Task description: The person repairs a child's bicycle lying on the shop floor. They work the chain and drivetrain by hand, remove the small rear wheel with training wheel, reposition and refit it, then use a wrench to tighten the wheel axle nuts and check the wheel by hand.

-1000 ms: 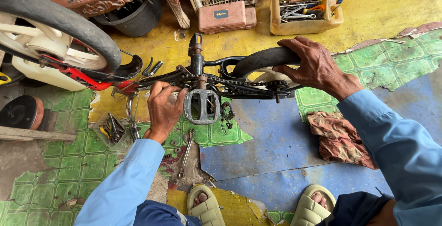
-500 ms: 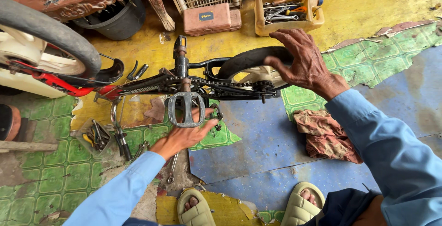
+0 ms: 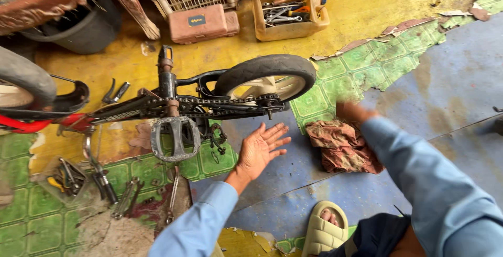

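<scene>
Small bicycle [image 3: 173,105] lies on its side on the floor, pedal [image 3: 175,139] up for access. Left hand [image 3: 259,149] hovers open-palmed, empty, beside it. Right hand [image 3: 352,113] (blurred, grip unclear) near the rag [image 3: 340,144].

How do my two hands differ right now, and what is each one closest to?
The left hand is open, palm up, fingers spread, sharp in view; the right hand is blurred, so its shape cannot be told. The left hand hovers beside the grey pedal, touching nothing; the right hand sits just above the crumpled reddish rag, near the small rear wheel. Both wear light blue sleeves and neither holds a tool.
</scene>
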Demonstrator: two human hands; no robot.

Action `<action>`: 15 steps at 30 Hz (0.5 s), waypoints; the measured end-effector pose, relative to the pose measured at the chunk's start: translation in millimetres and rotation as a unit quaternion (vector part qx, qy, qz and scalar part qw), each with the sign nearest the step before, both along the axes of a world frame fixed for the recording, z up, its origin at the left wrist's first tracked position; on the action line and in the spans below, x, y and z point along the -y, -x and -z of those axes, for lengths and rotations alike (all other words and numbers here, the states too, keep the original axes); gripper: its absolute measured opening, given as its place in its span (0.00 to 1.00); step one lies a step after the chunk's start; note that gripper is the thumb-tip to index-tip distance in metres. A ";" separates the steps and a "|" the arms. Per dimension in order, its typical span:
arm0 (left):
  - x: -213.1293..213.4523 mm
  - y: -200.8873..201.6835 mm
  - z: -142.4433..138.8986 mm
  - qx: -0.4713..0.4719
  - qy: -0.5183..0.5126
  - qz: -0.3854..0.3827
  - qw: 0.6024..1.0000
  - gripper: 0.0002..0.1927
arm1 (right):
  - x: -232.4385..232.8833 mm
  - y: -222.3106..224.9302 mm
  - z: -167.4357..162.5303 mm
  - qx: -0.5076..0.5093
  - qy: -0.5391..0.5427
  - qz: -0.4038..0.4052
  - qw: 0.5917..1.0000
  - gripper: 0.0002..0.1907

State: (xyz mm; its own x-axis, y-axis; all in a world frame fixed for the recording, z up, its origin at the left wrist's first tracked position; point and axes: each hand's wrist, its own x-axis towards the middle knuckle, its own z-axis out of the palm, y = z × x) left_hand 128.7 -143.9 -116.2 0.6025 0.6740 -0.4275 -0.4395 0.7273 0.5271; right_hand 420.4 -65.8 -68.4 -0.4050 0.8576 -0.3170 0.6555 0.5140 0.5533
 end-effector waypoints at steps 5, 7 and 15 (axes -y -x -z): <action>32.7 -32.7 57.9 0.045 0.070 -0.070 0.994 0.36 | 99.6 29.2 64.6 -0.231 0.260 0.224 0.910 0.29; 53.4 -43.4 66.3 -0.093 0.072 -0.045 0.992 0.36 | 104.1 40.6 61.9 -0.227 0.256 0.213 0.915 0.24; 63.6 -60.3 89.2 -0.040 0.071 -0.270 0.959 0.23 | 104.8 134.9 60.4 -0.552 0.089 -0.026 0.829 0.25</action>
